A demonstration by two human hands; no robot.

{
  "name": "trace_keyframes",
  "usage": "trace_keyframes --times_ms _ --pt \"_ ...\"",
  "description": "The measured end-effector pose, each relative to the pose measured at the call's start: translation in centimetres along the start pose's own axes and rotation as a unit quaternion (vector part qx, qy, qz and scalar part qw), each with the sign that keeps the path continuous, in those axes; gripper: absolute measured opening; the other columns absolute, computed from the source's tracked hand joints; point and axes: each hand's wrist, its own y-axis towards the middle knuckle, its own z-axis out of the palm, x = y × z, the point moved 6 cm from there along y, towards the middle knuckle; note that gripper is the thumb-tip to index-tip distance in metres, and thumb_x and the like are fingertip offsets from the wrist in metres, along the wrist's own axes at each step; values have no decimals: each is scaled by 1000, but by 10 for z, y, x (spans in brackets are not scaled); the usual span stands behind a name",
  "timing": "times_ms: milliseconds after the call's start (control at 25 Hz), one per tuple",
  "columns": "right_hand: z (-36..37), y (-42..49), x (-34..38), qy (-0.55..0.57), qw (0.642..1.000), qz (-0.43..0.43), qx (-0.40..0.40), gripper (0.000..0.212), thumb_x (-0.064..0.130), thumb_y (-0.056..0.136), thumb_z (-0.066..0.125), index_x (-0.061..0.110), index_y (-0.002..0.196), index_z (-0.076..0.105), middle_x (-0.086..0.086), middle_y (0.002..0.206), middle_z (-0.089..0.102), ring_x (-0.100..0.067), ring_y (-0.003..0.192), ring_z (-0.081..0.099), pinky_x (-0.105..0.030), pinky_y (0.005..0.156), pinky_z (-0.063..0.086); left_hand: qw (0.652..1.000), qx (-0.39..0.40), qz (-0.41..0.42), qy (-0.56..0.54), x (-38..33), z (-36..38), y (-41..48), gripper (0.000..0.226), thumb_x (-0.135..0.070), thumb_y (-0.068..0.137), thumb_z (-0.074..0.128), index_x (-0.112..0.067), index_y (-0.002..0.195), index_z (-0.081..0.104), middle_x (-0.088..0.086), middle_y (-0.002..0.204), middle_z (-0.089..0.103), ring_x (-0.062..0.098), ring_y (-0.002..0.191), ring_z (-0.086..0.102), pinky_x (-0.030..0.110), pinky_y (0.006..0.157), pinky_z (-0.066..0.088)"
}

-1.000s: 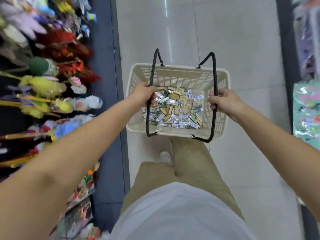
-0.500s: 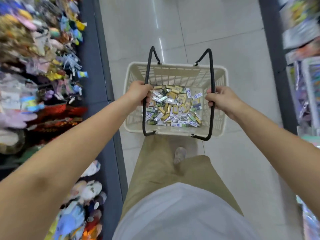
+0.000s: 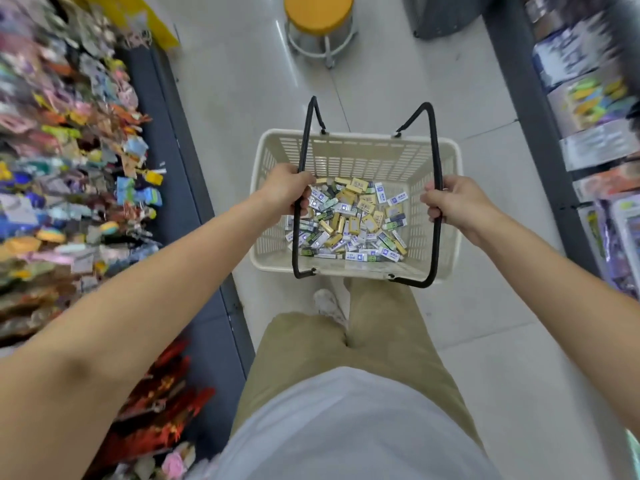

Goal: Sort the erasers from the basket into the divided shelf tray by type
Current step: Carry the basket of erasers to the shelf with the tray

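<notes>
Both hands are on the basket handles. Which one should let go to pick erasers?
Left, probably. The left hand grips the left handle directly over the edge of the erasers; the right hand grips the right handle beyond the pile's edge. No tray is in view yet.

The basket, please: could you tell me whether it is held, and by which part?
The basket is held by its two black handles: the left hand grips one, the right hand the other.

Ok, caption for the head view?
Left hand and right hand hold a basket of mixed erasers by its handles in a shop aisle.
</notes>
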Motion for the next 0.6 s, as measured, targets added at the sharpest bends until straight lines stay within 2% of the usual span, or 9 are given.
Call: trace_keyframes --times_ms 200,600 --pt "-21 97 89 4 1000 18 1 20 3 85 54 20 76 47 -1 66 44 -13 52 43 -29 62 43 999 9 10 34 -111 -11 94 15 -9 94 48 -10 79 46 3 59 45 14 43 43 25 43 43" --pt "-93 258 256 51 995 32 -77 18 4 87 54 20 79 48 -3 64 47 -14 53 44 -28 61 44 993 68 38 88 -343 -9 259 15 -9 94 47 -9 79 46 4 61 43 15 45 42 28 47 43"
